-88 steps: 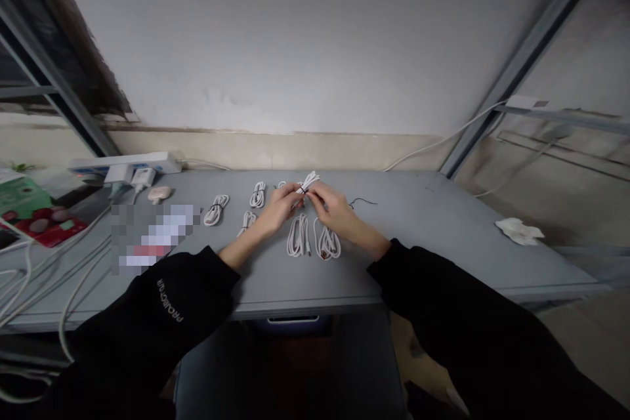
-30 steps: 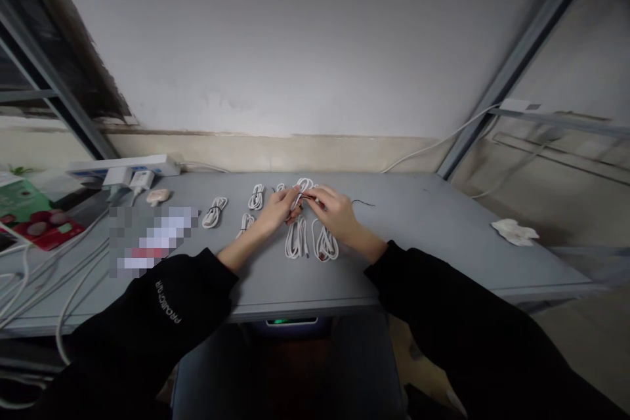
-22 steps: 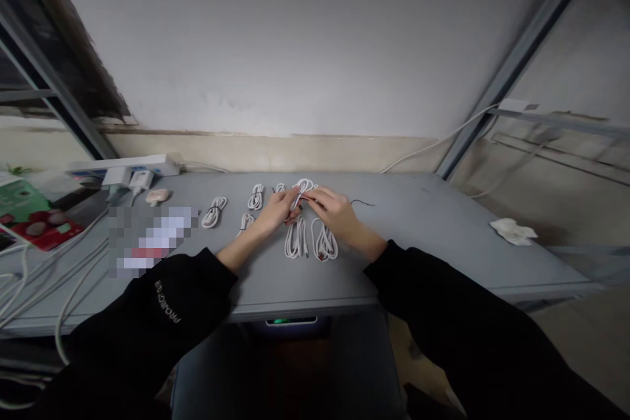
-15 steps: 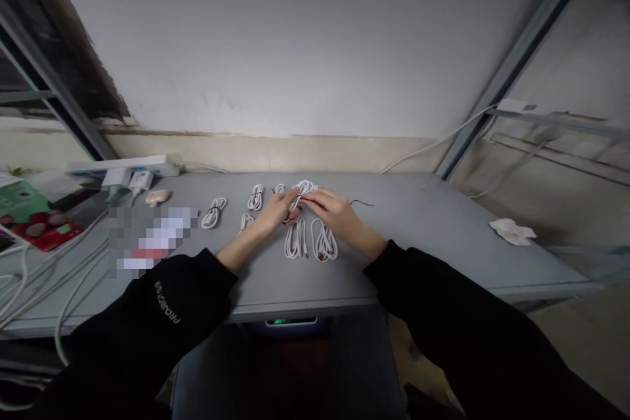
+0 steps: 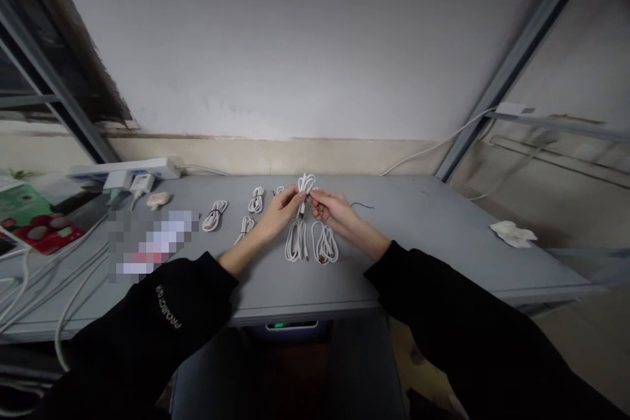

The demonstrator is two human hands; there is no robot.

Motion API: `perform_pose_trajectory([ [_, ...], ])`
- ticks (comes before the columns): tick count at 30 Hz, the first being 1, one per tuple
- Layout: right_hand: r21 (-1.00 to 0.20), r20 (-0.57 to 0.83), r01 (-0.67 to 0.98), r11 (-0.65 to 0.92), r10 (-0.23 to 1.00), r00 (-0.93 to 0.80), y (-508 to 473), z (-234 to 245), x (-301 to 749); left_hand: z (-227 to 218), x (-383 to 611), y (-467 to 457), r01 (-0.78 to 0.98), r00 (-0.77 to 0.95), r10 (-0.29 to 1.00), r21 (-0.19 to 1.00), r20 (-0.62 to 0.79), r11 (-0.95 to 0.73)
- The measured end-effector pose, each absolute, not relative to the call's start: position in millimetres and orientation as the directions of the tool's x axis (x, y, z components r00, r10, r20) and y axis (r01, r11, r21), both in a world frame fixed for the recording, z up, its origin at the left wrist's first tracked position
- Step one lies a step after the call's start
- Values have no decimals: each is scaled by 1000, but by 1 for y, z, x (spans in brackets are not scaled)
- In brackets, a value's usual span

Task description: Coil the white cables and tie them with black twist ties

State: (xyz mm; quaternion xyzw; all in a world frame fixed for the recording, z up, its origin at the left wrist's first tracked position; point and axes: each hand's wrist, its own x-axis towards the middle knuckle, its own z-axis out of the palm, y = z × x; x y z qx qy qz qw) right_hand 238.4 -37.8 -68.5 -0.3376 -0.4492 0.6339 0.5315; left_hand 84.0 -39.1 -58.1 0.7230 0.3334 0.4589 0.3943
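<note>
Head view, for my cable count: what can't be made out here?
White cable coil: its middle is hidden by the left hand and right hand.
Pixelated patch: blurred, so what lies there cannot be read.
Green-and-red printed packet: cut off by the left edge.
Thin dark wire: too small to identify.

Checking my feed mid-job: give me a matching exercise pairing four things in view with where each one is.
Things:
1. power strip
2. crumpled tissue
3. thin black wire
4. white cable bundle

Places:
A. right end of the table
B. just beyond the right hand
C. held between that hand and the left hand
D. back left of the table, with plugs in it

Pairs: 1-D, 2-A, 3-B, 4-C
</note>
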Motion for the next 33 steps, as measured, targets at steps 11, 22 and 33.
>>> perform_pose_trajectory([
  [11,-646,-228,-530,-548,802,-552,-41,-58,244,-66,78,-41,268,336,703,652,627,-709],
  [22,-720,-277,-453,-526,816,-507,-56,-50,245,-62,78,-44,312,330,694,620,640,-720],
  [33,-984,-24,-162,-68,965,-262,-38,-65,241,-46,72,-33,269,274,920,896,281,-353],
])
